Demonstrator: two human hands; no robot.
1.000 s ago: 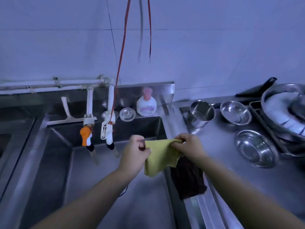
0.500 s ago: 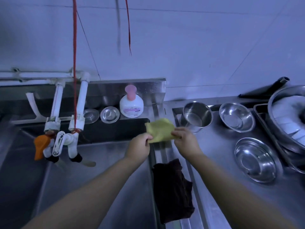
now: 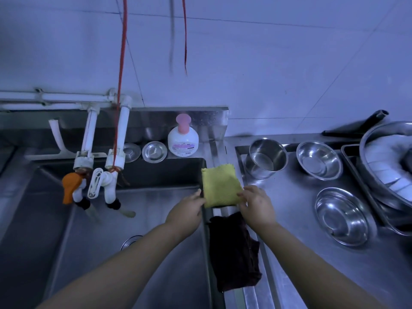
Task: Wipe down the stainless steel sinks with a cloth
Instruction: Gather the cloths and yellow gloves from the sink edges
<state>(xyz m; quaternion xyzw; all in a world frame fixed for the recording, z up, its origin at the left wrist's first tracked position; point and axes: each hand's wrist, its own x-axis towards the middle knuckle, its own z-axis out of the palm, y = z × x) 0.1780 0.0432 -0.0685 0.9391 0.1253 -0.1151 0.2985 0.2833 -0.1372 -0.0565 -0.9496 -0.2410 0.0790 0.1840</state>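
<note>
A folded yellow cloth [image 3: 220, 186] lies flat across the right rim of the stainless steel sink [image 3: 138, 230]. My left hand [image 3: 187, 210] pinches its near left corner. Resting on the cloth's near right corner are the fingers of my right hand [image 3: 256, 206]. Just below, a dark brown cloth [image 3: 234, 253] hangs over the same rim. The sink basin is deep, with a round drain [image 3: 131, 241] at its bottom.
Two white taps [image 3: 107, 175] with an orange handle hang over the sink's back left. A soap bottle [image 3: 183, 139] and small metal lids stand on the back ledge. On the right counter sit a steel pot [image 3: 266, 160], two steel bowls [image 3: 341, 216] and a stacked basin.
The yellow cloth went from held up and hanging between both hands to folded and laid flat on the sink's right rim. The view shifted right, then slightly back.
</note>
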